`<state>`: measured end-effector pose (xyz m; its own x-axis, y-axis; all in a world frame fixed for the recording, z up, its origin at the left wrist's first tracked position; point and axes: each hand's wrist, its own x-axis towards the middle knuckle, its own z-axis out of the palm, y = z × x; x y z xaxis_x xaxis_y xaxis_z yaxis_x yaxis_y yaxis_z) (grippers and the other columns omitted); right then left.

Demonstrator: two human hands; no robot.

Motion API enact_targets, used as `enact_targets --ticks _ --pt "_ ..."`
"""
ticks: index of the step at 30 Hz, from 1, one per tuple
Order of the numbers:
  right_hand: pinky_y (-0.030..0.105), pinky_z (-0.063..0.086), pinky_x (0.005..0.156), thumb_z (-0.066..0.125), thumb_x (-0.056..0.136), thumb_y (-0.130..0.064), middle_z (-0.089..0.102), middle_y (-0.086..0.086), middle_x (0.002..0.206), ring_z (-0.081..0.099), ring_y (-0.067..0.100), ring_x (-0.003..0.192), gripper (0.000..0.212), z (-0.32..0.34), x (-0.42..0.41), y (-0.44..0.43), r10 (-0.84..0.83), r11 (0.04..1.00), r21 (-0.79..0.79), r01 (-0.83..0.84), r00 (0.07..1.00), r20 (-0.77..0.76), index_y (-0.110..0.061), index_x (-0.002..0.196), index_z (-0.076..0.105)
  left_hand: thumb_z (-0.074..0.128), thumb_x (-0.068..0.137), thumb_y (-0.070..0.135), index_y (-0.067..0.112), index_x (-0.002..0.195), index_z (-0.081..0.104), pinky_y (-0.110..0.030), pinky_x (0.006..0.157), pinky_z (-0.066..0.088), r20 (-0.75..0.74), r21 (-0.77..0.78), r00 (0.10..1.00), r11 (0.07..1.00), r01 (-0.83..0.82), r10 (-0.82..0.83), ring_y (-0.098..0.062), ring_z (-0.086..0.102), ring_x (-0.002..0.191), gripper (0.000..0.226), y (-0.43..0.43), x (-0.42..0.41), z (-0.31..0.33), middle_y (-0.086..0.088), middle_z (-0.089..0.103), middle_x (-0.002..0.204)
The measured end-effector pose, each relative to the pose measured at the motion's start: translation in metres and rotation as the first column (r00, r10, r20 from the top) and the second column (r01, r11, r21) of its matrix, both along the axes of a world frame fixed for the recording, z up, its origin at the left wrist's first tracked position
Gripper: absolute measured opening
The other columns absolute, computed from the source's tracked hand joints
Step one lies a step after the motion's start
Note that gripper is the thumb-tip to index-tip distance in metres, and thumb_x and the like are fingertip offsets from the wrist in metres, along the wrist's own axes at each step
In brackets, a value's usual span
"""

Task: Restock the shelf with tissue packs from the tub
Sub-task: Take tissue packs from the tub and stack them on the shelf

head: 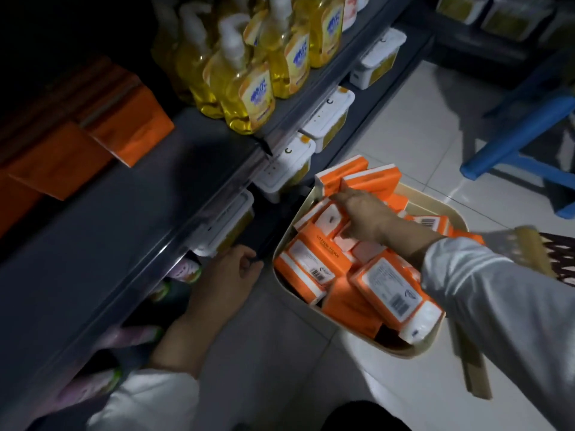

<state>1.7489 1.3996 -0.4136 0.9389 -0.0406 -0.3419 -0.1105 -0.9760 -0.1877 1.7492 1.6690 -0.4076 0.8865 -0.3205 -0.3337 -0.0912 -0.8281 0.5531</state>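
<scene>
A cream tub (281, 248) stands on the floor beside the shelf, filled with several orange and white tissue packs (390, 289). My right hand (362, 217) reaches into the tub and rests on the packs near the far end, fingers touching an orange pack (371, 180); I cannot tell if it grips one. My left hand (225, 281) hangs by the lower shelf edge with loosely curled fingers and holds nothing. Orange tissue packs (124, 126) are stacked at the back left of the dark grey shelf (133, 213).
Yellow soap bottles (242, 85) stand on the shelf to the right of the stacked packs. White lidded boxes (326, 116) line the lower shelf. A blue plastic stool (525, 132) stands on the white tiled floor at right.
</scene>
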Motion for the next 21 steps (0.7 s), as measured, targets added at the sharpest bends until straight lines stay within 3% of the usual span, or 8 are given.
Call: enact_targets --ticks 4,10,16,18,21 --pt "0.036 0.041 0.096 0.06 0.082 -0.016 0.06 0.014 0.119 0.053 0.032 0.112 0.034 -0.015 -0.004 -0.003 -0.044 0.998 0.06 0.034 0.983 0.176 -0.015 0.116 0.061 0.058 0.087 0.046 0.024 0.114 0.056 -0.027 0.08 0.047 -0.037 -0.036 0.999 0.999 -0.004 0.002 -0.008 0.056 0.09 0.035 0.0 -0.008 -0.018 0.005 0.057 0.101" --pt "0.032 0.042 0.086 0.065 0.071 -0.004 0.065 0.014 0.107 0.058 0.032 0.104 0.03 -0.003 -0.01 -0.011 -0.085 0.983 0.183 0.032 0.953 0.289 -0.01 0.101 0.066 0.065 0.084 0.04 0.024 0.125 0.05 -0.007 0.068 0.034 0.003 -0.099 1.0 0.995 0.002 -0.002 -0.003 0.05 0.094 0.047 -0.006 -0.013 -0.013 0.008 0.054 0.111" --pt "0.026 0.036 0.081 0.071 0.078 -0.011 0.061 0.011 0.109 0.055 0.028 0.103 0.035 0.051 -0.016 -0.015 -0.087 0.967 0.256 -0.01 0.928 0.363 -0.005 0.11 0.06 0.074 0.077 0.033 0.022 0.137 0.04 -0.022 0.093 0.036 0.076 -0.289 0.997 0.957 -0.004 0.027 -0.007 0.044 0.117 0.07 -0.022 -0.023 0.006 0.005 0.047 0.133" --pt "0.023 0.036 0.079 0.069 0.081 -0.016 0.058 0.005 0.105 0.054 0.021 0.099 0.034 0.074 -0.02 -0.007 -0.127 0.939 0.343 -0.007 0.922 0.365 -0.006 0.113 0.058 0.073 0.076 0.035 0.025 0.138 0.037 -0.028 0.1 0.037 0.128 -0.345 0.991 0.938 0.012 0.034 -0.009 0.041 0.124 0.073 -0.023 -0.028 0.018 0.007 0.043 0.136" --pt "0.028 0.045 0.084 0.066 0.085 -0.02 0.062 0.005 0.104 0.058 0.02 0.095 0.033 0.103 -0.031 0.017 -0.16 0.827 0.562 0.003 0.96 0.23 -0.008 0.114 0.056 0.07 0.078 0.039 0.035 0.135 0.034 -0.027 0.1 0.034 0.16 -0.451 0.985 0.893 0.009 0.071 -0.004 0.037 0.124 0.068 -0.019 -0.036 0.035 0.017 0.038 0.131"
